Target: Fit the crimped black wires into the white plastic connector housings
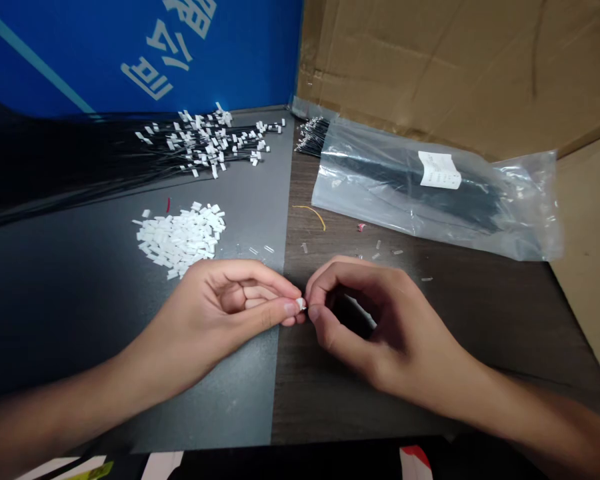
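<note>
Near the middle of the table, my left hand (240, 300) pinches a small white connector housing (301, 304) between thumb and index finger. My right hand (375, 320) is closed in a pinch just to the right of it, its fingertips almost touching the housing. A tiny dark, shiny tip shows between the two hands, but what the right fingers hold is mostly hidden. Beyond my left hand lies a pile of loose white connector housings (180, 237). Behind that pile, black wires (105, 150) fan out with white connector housings (210, 140) on their ends.
A clear plastic bag (405, 200) of black wires lies at the back right, bare metal wire ends (310, 137) sticking out. Small clear scraps (377, 256), a yellow strand (313, 215) and a red bit (169, 205) are scattered about. Cardboard (455, 67) and a blue panel (250, 53) stand behind.
</note>
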Tool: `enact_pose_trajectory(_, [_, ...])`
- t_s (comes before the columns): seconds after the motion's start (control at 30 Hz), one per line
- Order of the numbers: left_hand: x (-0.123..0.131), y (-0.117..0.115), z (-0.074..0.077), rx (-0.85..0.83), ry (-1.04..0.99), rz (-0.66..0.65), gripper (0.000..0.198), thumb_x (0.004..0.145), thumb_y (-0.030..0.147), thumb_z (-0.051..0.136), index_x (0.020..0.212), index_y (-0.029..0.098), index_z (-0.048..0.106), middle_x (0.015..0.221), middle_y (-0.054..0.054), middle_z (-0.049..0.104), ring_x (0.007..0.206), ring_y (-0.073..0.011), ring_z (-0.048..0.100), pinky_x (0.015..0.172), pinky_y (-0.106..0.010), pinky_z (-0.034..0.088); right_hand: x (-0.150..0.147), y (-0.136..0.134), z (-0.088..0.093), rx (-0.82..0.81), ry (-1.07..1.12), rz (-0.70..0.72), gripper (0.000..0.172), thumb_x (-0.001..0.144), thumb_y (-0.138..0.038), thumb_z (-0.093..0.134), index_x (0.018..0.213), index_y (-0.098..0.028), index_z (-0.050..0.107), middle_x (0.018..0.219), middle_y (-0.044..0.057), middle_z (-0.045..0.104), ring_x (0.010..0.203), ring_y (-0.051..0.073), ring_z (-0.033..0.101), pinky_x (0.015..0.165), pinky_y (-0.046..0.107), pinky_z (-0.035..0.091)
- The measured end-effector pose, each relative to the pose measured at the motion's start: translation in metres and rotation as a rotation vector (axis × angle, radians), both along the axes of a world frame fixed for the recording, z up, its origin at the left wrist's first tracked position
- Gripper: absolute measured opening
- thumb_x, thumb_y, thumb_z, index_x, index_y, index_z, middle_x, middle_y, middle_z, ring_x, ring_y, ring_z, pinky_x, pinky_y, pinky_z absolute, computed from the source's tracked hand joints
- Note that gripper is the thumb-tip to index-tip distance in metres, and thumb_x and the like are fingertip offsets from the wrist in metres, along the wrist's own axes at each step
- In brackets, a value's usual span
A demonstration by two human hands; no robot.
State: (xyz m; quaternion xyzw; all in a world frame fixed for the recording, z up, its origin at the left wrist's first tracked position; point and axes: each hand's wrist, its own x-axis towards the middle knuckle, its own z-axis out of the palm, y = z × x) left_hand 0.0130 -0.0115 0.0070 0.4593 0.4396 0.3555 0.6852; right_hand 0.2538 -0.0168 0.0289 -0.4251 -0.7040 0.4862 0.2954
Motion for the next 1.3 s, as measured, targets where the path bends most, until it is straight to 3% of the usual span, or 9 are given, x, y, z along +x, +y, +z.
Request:
enact_pose_trajectory(0.37, [0.003, 0.001, 0.003, 0.091, 0.105, 0.021, 0.013, 0.085, 0.018, 0.102, 0.084, 0.031, 0.101, 0.085, 0.000, 0.097, 0.074, -0.0134, 0.093, 0.073, -0.005, 0.067, -0.001, 0.000, 0.000, 0.013, -0.012, -0.004, 0.010, 0.098, -0.011, 0.075, 0.093, -0.018, 0.080, 0.092, -0.001, 0.083, 0.083, 0.013, 0.076, 0.077, 0.024, 0.058])
enact_pose_trajectory(0.53, [0.003, -0.001, 0.003, 0.121, 0.136, 0.043, 0.011, 0.085, 0.020, 0.101, 0.083, 0.030, 0.101, 0.078, 0.000, 0.094, 0.068, -0.0126, 0.089, 0.068, -0.006, 0.066, -0.003, 0.000, 0.000, -0.142, 0.062, -0.018, 0.011, 0.097, -0.012, 0.076, 0.089, -0.019, 0.078, 0.085, -0.001, 0.080, 0.075, 0.013, 0.070, 0.068, 0.024, 0.053])
enact_pose_trajectory(0.67, [0.005, -0.004, 0.003, 0.113, 0.106, 0.065, 0.013, 0.085, 0.017, 0.100, 0.083, 0.030, 0.100, 0.074, 0.001, 0.091, 0.064, -0.0113, 0.086, 0.066, -0.006, 0.066, -0.004, 0.000, 0.000, -0.275, 0.139, -0.033, 0.010, 0.095, -0.013, 0.079, 0.088, -0.020, 0.076, 0.085, 0.000, 0.080, 0.077, 0.016, 0.072, 0.070, 0.026, 0.054])
enact_pose_trajectory(0.97, [0.011, -0.010, 0.004, 0.169, 0.117, 0.098, 0.013, 0.086, 0.014, 0.095, 0.082, 0.027, 0.097, 0.073, 0.001, 0.089, 0.063, -0.0107, 0.082, 0.063, -0.007, 0.064, -0.006, 0.001, -0.002, -0.367, 0.207, -0.029, 0.011, 0.094, -0.013, 0.081, 0.089, -0.020, 0.075, 0.083, -0.002, 0.075, 0.078, 0.015, 0.067, 0.070, 0.026, 0.049])
enact_pose_trajectory(1.13, [0.008, -0.013, 0.000, 0.299, 0.113, 0.102, 0.025, 0.089, 0.010, 0.094, 0.095, 0.032, 0.103, 0.092, 0.000, 0.096, 0.081, -0.0139, 0.092, 0.078, -0.010, 0.071, -0.003, 0.004, -0.001, -0.418, 0.220, -0.038, 0.015, 0.095, -0.018, 0.088, 0.089, -0.020, 0.074, 0.081, -0.003, 0.070, 0.076, 0.014, 0.062, 0.066, 0.026, 0.043])
enact_pose_trajectory(1.3, [0.003, -0.014, -0.003, 0.516, 0.195, 0.111, 0.030, 0.094, 0.004, 0.091, 0.095, 0.031, 0.102, 0.093, 0.001, 0.096, 0.081, -0.0128, 0.090, 0.078, -0.013, 0.070, -0.001, 0.005, 0.001, -0.468, 0.209, -0.007, 0.024, 0.097, -0.025, 0.096, 0.088, -0.020, 0.074, 0.080, -0.003, 0.068, 0.075, 0.014, 0.057, 0.067, 0.028, 0.041])
